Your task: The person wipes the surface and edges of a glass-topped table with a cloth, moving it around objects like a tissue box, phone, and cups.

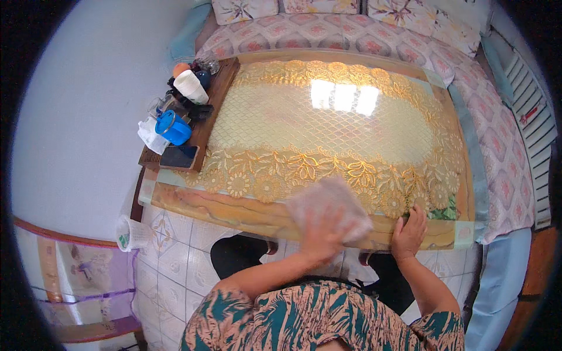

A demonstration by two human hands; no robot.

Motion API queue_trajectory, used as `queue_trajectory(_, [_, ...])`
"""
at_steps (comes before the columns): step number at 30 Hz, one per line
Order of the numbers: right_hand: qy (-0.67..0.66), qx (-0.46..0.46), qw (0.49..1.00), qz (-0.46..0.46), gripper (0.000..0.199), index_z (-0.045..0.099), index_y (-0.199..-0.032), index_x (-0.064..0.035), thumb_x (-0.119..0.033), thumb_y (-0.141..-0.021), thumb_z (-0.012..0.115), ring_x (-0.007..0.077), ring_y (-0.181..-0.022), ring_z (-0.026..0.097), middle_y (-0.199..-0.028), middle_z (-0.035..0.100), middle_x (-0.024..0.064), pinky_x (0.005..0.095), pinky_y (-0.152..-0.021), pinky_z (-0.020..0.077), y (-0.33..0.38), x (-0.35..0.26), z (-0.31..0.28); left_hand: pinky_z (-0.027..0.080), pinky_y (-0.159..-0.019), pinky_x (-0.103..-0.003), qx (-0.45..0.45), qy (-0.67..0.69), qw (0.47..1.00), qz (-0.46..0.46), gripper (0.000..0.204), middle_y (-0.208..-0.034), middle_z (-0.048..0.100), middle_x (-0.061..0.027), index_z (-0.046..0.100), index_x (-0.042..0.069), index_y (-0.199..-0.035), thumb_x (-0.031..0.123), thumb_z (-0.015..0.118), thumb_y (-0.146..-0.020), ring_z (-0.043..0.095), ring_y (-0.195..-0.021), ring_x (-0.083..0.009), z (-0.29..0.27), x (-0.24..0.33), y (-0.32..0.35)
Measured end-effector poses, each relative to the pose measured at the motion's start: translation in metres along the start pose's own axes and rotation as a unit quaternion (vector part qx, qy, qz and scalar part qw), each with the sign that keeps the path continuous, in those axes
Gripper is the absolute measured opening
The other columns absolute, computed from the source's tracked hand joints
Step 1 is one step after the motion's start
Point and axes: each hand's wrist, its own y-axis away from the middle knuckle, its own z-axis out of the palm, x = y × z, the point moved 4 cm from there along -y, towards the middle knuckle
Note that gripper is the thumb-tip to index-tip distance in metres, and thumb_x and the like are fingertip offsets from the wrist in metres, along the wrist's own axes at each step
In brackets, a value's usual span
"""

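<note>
My left hand (326, 234) presses a folded pale pinkish-grey cloth (329, 202) onto the near part of a tabletop; both are slightly blurred by motion. Under the cloth lies a gold lace tablecloth (275, 131) with flower and leaf patterns, beneath a shiny clear cover (205, 206) that bends over the table's near edge. To the right, my right hand (408, 233) rests flat on the near edge, fingers stretched out and holding nothing. A small green leaf print (446, 209) shows beside it.
A wooden shelf (215, 93) on the table's left bears a blue mug (174, 127), stacked white cups (191, 86), tissues (152, 137) and a dark phone (179, 156). A patterned sofa (281, 32) wraps the far and right sides. A white bin (132, 233) stands at left.
</note>
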Motion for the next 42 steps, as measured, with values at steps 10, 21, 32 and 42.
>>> queue_trajectory(10, [-0.022,0.008,0.999,-0.037,0.041,0.046,-0.121,0.001,-0.016,-0.084,0.055,0.0406,-0.128,0.035,-0.135,0.042,0.019,0.0521,-0.107,0.024,0.0,-0.004,-0.005,0.008,-0.107,-0.07,-0.061,0.003,0.997,-0.055,0.065,-0.153,0.029,-0.0082,0.042,0.035,-0.141,0.048,0.06,-0.08,0.022,-0.142,-0.0331,0.013,-0.065,-0.182])
queue_trajectory(21, [-0.003,0.006,0.998,-0.057,0.043,0.043,-0.122,0.0028,-0.015,-0.084,0.053,0.0435,-0.125,0.035,-0.134,0.041,0.0213,0.0545,-0.105,0.0254,0.001,-0.002,-0.006,0.006,-0.107,-0.068,-0.07,-0.072,0.901,-0.421,0.056,-0.158,0.015,-0.001,0.031,0.036,-0.146,0.048,0.043,-0.092,0.013,-0.145,-0.0269,-0.067,-0.325,-0.149])
queue_trajectory(32, [0.01,0.024,0.999,-0.043,0.037,0.046,-0.121,0.001,-0.016,-0.088,0.052,0.0405,-0.127,0.036,-0.135,0.043,0.0192,0.051,-0.107,0.026,0.003,0.001,-0.002,0.009,-0.103,-0.072,-0.029,-0.159,0.903,-0.397,0.06,-0.157,0.018,-0.006,0.028,0.035,-0.147,0.045,0.049,-0.092,0.016,-0.144,-0.0313,-0.068,-0.261,-0.034])
queue_trajectory(42, [0.05,0.039,0.997,-0.047,0.04,0.048,-0.12,0.0004,-0.021,-0.088,0.056,0.0398,-0.127,0.038,-0.136,0.045,0.0193,0.0505,-0.106,0.0297,0.0,0.012,0.006,-0.001,-0.106,-0.069,-0.039,0.023,0.985,-0.169,0.06,-0.155,0.023,-0.0097,0.038,0.033,-0.143,0.04,0.052,-0.085,0.014,-0.145,-0.0322,-0.002,-0.026,-0.003])
